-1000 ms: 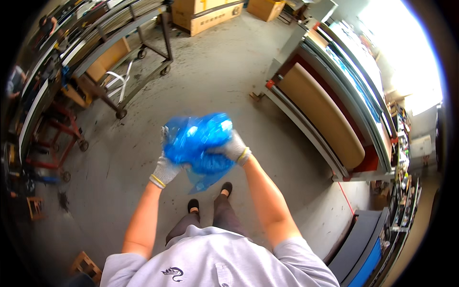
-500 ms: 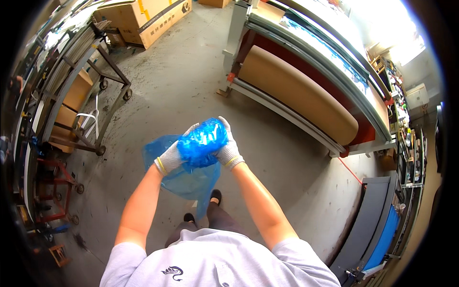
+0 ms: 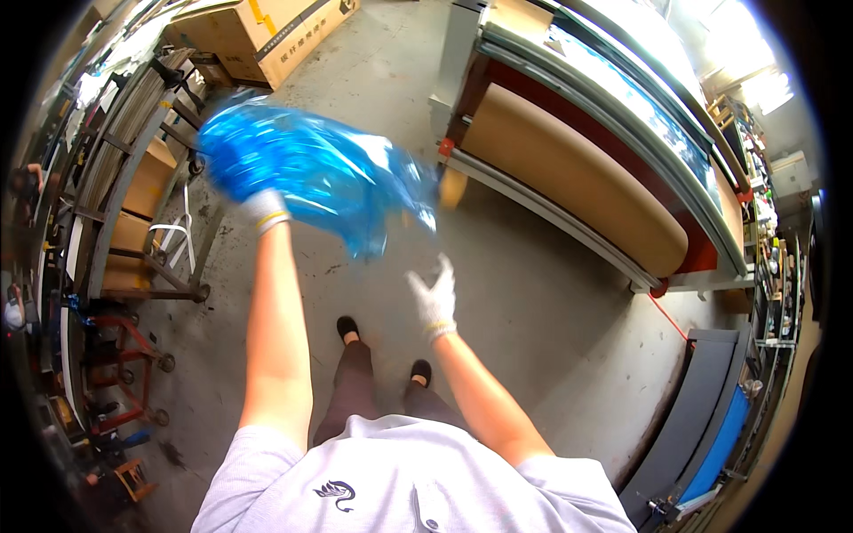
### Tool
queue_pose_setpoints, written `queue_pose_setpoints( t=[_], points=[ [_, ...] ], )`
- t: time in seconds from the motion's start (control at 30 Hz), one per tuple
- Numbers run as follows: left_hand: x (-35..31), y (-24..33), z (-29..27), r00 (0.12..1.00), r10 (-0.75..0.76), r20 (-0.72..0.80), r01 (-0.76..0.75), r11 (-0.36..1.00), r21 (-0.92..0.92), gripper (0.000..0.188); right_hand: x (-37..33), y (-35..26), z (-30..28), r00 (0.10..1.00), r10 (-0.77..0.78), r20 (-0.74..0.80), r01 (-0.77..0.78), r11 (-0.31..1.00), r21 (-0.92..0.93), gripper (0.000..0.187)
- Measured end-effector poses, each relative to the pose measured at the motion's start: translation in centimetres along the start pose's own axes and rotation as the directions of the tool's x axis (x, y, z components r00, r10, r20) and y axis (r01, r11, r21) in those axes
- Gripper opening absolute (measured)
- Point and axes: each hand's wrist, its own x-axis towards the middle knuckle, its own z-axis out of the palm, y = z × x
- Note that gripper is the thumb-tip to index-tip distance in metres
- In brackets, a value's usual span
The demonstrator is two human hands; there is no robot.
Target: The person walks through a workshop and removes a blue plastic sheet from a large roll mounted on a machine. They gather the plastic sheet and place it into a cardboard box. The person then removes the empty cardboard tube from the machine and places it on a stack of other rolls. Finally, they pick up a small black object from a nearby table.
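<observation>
A thin, see-through blue plastic bag is spread out in front of me, blurred by motion. My left hand, in a white knit glove, grips it from below on its left side; the plastic hides the fingers. Its loose end trails to the right, above my right hand. That hand, my right hand, wears a matching glove and is open, thumb and fingers apart, with nothing in it. Just beyond the loose end shows a small blurred tan thing that I cannot make out.
At the right stands a large machine carrying a big brown roll. A wheeled metal rack lines the left, with a large cardboard box behind it. A dark grey panel is at the lower right. Grey concrete floor lies between.
The bunched blue bag has swung up and left with my left hand and opened out. My right hand has let go of it and spread its fingers. My feet have shifted.
</observation>
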Motion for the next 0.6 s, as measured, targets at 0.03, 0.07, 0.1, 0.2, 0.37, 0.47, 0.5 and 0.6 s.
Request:
queue_pose_setpoints(
  t=[0.03, 0.07, 0.1, 0.2, 0.37, 0.47, 0.5, 0.6],
  points=[
    [2.4, 0.4, -0.9, 0.958, -0.247, -0.143, 0.215, 0.954, -0.208, 0.046, -0.5, -0.2, 1.5, 0.963, 0.184, 0.2, -0.21, 0.97, 0.119, 0.09],
    [5.6, -2.8, -4.0, 0.939, -0.226, -0.258, 0.133, 0.933, -0.333, 0.055, -1.3, -1.2, 3.7, 0.848, 0.305, 0.434, -0.416, 0.89, 0.187, 0.097],
    [1.4, 4.2, -1.3, 0.884, -0.445, -0.142, 0.347, 0.83, -0.437, 0.059, -0.5, 0.3, 5.4, 0.836, 0.305, 0.455, -0.448, 0.859, 0.248, 0.104],
    [0.8, -9.4, -7.8, 0.707, -0.672, 0.218, 0.693, 0.599, -0.401, 0.055, 2.3, -4.3, 12.8, 0.763, 0.211, 0.611, -0.498, 0.795, 0.347, 0.113],
    [2.7, -15.9, -9.1, 0.441, -0.406, 0.8, 0.85, 0.475, -0.227, 0.035, 13.3, -10.7, 21.0, 0.831, -0.147, 0.536, -0.265, 0.743, 0.614, 0.114],
    [7.9, -17.3, -5.8, 0.137, -0.344, 0.929, 0.939, 0.344, -0.011, 0.04, 16.5, -18.3, 22.3, 0.686, -0.19, 0.703, -0.3, 0.806, 0.511, 0.117],
    [10.4, -15.2, -3.8, -0.071, -0.366, 0.928, 0.993, 0.06, 0.1, 0.044, 17.7, -20.4, 22.6, 0.616, -0.207, 0.76, -0.282, 0.843, 0.458, 0.118],
    [18.2, -12.1, 1.4, -0.102, -0.184, 0.978, 0.971, 0.197, 0.138, 0.045, 22.5, -25.2, 24.2, 0.498, -0.229, 0.837, -0.291, 0.864, 0.41, 0.111]
  ],
)
